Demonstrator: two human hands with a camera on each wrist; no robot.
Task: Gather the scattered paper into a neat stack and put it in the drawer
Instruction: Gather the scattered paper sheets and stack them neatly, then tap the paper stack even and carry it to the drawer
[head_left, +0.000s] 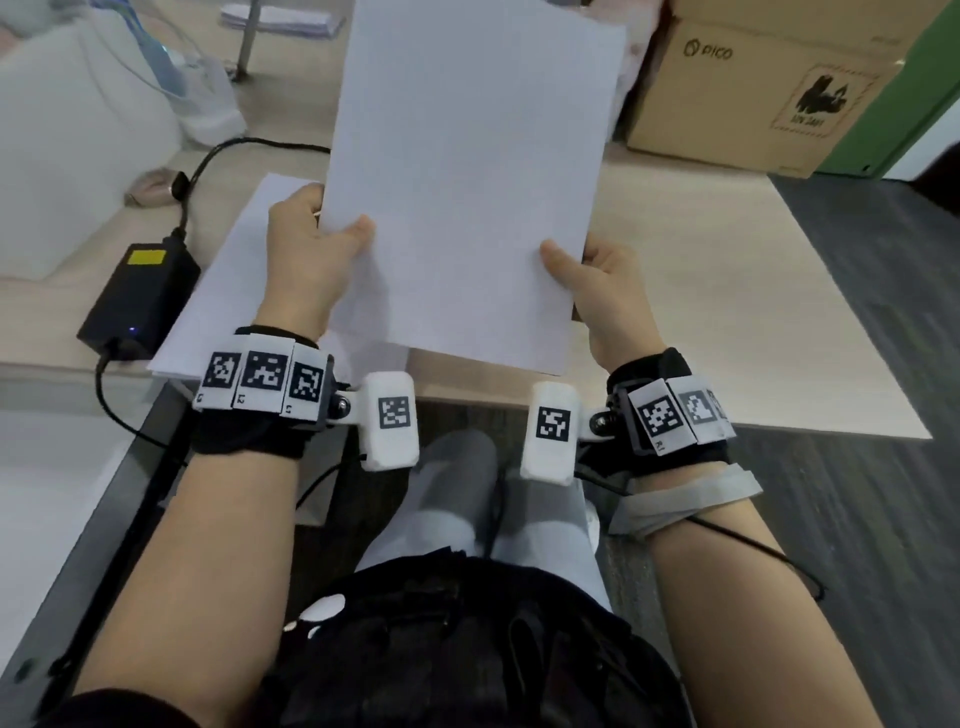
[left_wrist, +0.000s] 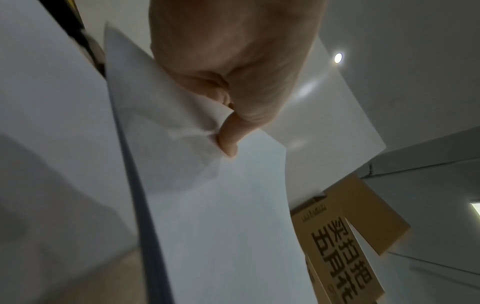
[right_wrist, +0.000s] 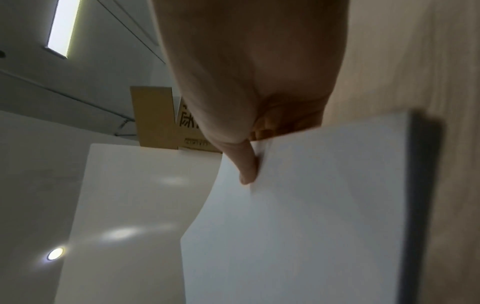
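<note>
Matt white paper sheets (head_left: 467, 182); pale wood-grain worktop (head_left: 701, 291); plain brown cardboard box (head_left: 753, 98); black plastic power brick (head_left: 140, 296), slightly glossy.

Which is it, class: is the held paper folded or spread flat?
Spread flat: the paper shows no fold, its sides pinched by the left hand and right hand.

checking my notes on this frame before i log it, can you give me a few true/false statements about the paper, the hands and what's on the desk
1. Both hands hold the lifted paper. True: the left hand and right hand each pinch a side edge.
2. More paper lies on the desk under the left hand. True.
3. The black power adapter sits right of the paper. False: it sits to the left.
4. The cardboard box rests on the lifted paper. False: it stands apart, at the far right.
5. The lifted paper is covered in print. False: the side in view looks blank.
</note>
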